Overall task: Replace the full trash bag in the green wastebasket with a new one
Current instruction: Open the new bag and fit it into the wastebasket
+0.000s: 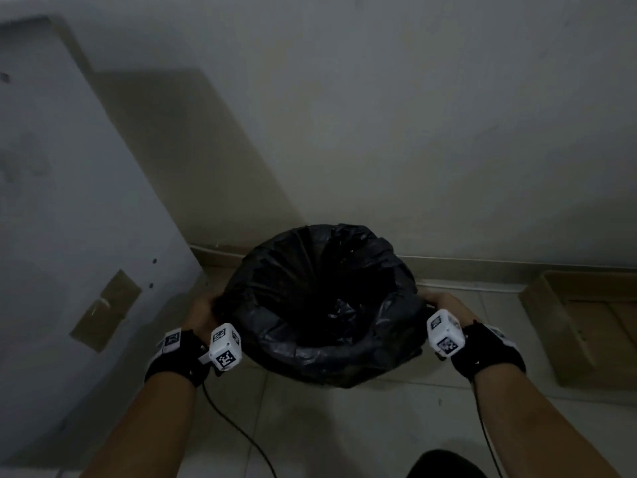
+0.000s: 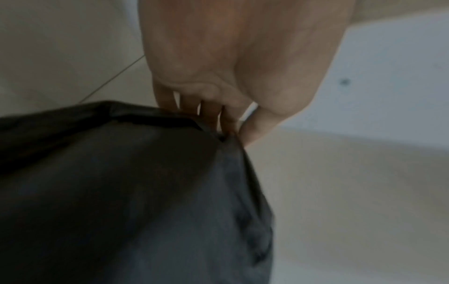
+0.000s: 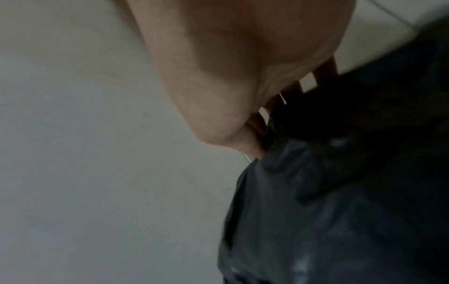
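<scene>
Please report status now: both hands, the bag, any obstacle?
Left hand and right hand grip black trash bag at opposite rim edges. Bag open over wastebasket. Nothing blocking; cardboard box apart, right.

From my feed, the trash bag [image 1: 320,305] sits on the floor [image 1: 344,426] straight ahead of me, close against the wall [image 1: 379,115] behind it, with its folded-over edge covering the rim. My left hand [image 1: 203,313] is at the bag's left edge and my right hand [image 1: 444,305] at its right edge, fingers [image 2: 213,113] hooked over the edge. A panel [image 1: 69,201] leans up on the left, and a cardboard box [image 1: 586,322] lies on the floor to the right, by the wall.
</scene>
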